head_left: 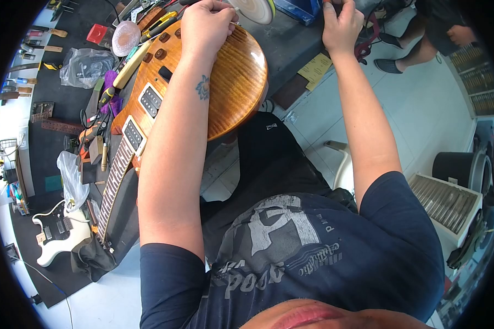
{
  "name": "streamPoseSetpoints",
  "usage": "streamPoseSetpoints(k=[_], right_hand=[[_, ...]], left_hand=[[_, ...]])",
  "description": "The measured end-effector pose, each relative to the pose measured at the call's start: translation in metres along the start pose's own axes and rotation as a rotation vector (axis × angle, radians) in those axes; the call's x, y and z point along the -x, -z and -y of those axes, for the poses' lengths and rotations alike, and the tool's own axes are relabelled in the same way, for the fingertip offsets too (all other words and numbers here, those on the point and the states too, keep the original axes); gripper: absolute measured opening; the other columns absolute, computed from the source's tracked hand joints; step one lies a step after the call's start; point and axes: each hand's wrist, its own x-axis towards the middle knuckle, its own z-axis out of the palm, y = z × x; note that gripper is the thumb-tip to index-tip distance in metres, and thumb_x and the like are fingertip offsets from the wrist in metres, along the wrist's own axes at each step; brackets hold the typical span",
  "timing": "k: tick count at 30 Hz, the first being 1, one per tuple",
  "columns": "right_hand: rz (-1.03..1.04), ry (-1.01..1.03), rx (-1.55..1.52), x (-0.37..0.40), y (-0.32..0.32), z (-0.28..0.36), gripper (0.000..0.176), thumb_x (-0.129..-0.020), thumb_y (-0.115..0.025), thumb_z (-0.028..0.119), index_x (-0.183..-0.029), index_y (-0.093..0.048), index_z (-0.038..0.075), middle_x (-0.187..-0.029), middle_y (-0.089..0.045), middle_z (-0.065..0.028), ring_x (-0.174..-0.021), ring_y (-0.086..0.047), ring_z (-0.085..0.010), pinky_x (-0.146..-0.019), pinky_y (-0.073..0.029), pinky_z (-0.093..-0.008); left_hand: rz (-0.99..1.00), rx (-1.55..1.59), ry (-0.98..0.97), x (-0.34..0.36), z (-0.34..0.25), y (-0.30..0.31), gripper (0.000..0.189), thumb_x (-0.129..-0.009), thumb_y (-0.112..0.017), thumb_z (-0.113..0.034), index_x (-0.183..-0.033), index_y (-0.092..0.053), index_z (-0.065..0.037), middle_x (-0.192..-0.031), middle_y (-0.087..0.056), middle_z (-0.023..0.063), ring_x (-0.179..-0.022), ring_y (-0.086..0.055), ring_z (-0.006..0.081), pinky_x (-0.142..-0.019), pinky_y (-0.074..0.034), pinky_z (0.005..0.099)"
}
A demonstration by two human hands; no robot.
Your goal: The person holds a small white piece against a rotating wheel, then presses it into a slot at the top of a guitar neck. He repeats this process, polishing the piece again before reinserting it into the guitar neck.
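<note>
Head view: amber guitar (241, 82) lies on the dark worktop (291, 44), at 11 o'clock.
Left hand (203, 27): rests on the guitar's far edge, grip curled closed; what it pinches, I cannot tell.
Right hand (341, 27): 1 o'clock, grip fisted; contents hidden.
White disc (255, 8): just beside the left fingers.
White guitar (57, 233): 8 o'clock, well apart.

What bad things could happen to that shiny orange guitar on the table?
1. The guitar seems to poke out past the edge of the workbench, with only the left hand resting on it. A bump might tip it off.
2. Loose tools lie tight against its side and could scratch the glossy top.
3. The right hand is busy at the bench edge, so it may not catch a slip.
</note>
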Motion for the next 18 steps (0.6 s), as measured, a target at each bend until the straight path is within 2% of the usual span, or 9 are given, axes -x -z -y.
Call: streamPoseSetpoints(k=[18], right_hand=[[-0.004,0.012,0.004,0.0005,0.0001,-0.0012,0.028,-0.098,-0.062,0.029,-0.116,-0.059,0.007,-0.105,-0.060,-0.0193,-0.105,-0.054,-0.0398,-0.093,-0.041,-0.0488]], left_hand=[[-0.026,0.061,0.030,-0.0015,0.0025,-0.0008,0.009,-0.093,-0.066,-0.005,-0.092,-0.070,0.003,-0.075,-0.071,0.0082,-0.056,-0.061,0.0115,-0.052,-0.048,0.0252]])
